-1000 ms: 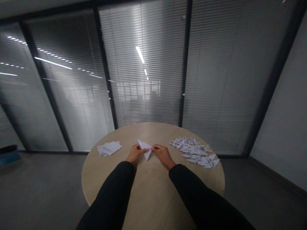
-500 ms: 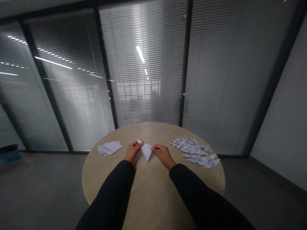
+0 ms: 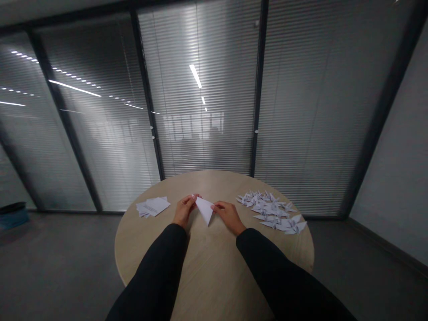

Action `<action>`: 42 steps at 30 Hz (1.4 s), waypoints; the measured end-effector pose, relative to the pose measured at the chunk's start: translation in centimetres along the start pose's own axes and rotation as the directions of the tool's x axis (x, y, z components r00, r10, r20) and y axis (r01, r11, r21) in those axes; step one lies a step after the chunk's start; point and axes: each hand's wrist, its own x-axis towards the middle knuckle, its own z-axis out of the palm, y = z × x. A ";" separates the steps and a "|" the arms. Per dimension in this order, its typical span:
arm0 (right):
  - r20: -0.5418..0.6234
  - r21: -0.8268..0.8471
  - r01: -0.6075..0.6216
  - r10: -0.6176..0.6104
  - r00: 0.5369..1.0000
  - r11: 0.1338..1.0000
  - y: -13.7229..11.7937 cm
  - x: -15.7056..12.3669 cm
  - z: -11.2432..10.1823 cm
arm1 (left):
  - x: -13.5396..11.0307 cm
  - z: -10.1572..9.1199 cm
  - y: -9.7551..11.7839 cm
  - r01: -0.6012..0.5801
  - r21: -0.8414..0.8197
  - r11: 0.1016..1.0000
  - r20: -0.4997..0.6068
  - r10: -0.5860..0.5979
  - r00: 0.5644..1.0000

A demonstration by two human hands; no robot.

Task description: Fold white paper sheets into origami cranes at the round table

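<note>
Between my hands is a white sheet of paper (image 3: 205,210) folded into a triangle, one point hanging down toward me. My left hand (image 3: 184,210) pinches its upper left corner between thumb and fingers. At the right corner, my right hand (image 3: 229,216) grips the paper with thumb and forefinger. The finer folds are too small to make out. A small stack of white paper sheets (image 3: 154,206), the top one with faint print, lies to the left of my left hand. Many folded paper cranes (image 3: 271,210) lie in rows to the right of my right hand.
The round wooden table (image 3: 214,267) stands close to a glass partition with blinds (image 3: 207,147). A blue bin (image 3: 13,216) with a dark rim is on the floor at the far left. A plain wall (image 3: 397,200) rises on the right.
The folded paper has shifted slightly to the right, and its lower tip has swung right. My left fingers have moved at its upper left corner, which now shows less.
</note>
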 end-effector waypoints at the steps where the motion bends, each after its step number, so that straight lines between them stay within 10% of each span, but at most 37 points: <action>1: -0.003 -0.002 0.000 0.000 1.000 1.000 0.0 0.0 0.0 | 0.0 0.0 0.0 -0.009 0.003 1.000 -0.010 0.009 1.000; 42: -0.002 0.005 0.035 -0.035 0.999 0.999 1.5 0.1 0.1 | 0.1 -0.1 0.0 -0.079 0.084 0.993 -0.032 0.082 0.996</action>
